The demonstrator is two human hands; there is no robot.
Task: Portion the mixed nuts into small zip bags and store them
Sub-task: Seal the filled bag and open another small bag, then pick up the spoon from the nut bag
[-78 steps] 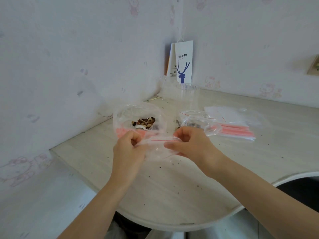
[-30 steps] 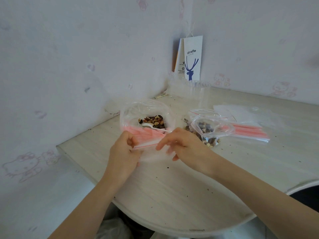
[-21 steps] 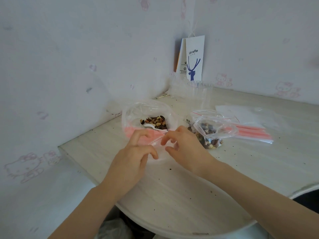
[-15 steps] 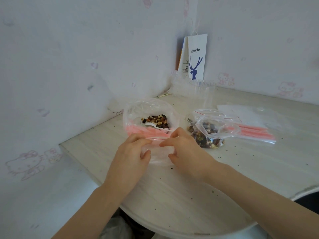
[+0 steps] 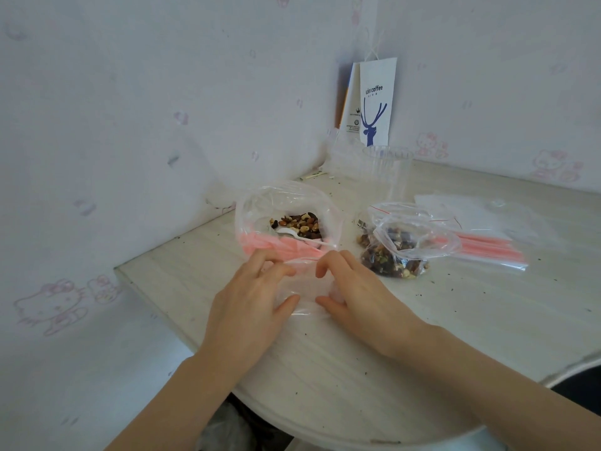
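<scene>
While left hand [image 5: 250,302] and right hand [image 5: 359,297] pinch bag [image 5: 307,286], nuts [image 5: 297,222] crowd ahead.

1. large clear plastic bag [image 5: 260,213] with a pink zip band: upright on the table, mouth open, holding brown mixed nuts [image 5: 299,222] and a white scoop [image 5: 287,232].
2. small clear zip bag [image 5: 307,288] with a thin red line: empty, lying just in front of the large bag, pinched at its two ends by the left hand [image 5: 250,307] and right hand [image 5: 361,297].
3. nut-filled small clear bag [image 5: 393,265]: just right of the large bag, mouth open.
4. stack of flat clear zip bags [image 5: 487,245] with pink strips: farther right of the large bag.
</scene>
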